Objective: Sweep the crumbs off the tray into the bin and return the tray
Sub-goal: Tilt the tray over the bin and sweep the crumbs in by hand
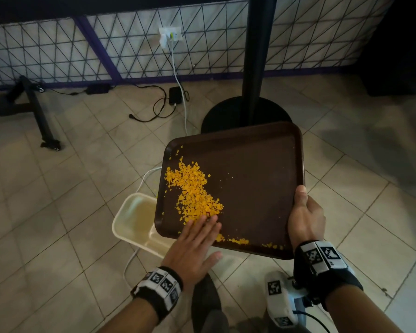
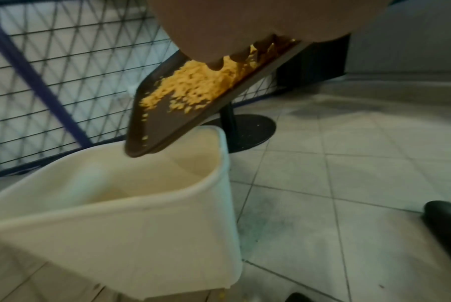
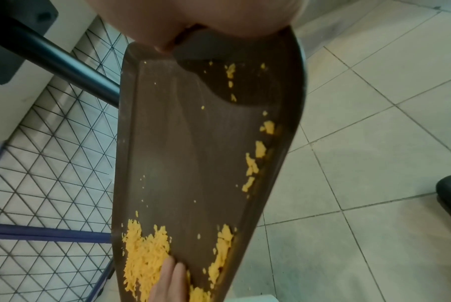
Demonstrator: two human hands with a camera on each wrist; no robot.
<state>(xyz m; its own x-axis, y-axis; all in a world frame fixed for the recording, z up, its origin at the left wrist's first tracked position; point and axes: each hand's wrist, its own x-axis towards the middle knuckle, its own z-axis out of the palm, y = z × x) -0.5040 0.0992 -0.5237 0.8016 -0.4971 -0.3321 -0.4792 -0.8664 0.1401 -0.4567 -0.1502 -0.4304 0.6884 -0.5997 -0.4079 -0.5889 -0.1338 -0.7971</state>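
Above a tiled floor, a person holds a brown plastic tray tilted over a cream plastic bin, the tray's lower left corner hanging just over the bin's open top. The right hand grips the tray's right rim, thumb curled over the edge onto the inner surface. The left hand lies flat and open on the tray near its front edge, straight fingers together and fingertips touching the near end of a heap of orange crumbs. The heap spreads from the fingers toward the tray's left rim; a thinner line of crumbs lies along the front rim, between the two hands. In the left wrist view the tray slopes steeply down toward the bin, and no crumbs can be made out in the visible part of the bin's pale interior. Both wrists wear black bands with printed black-and-white markers. Behind the tray stands a black pole on a round black base, and farther back a wire-mesh panel with a wall socket and cables trailing across the floor.
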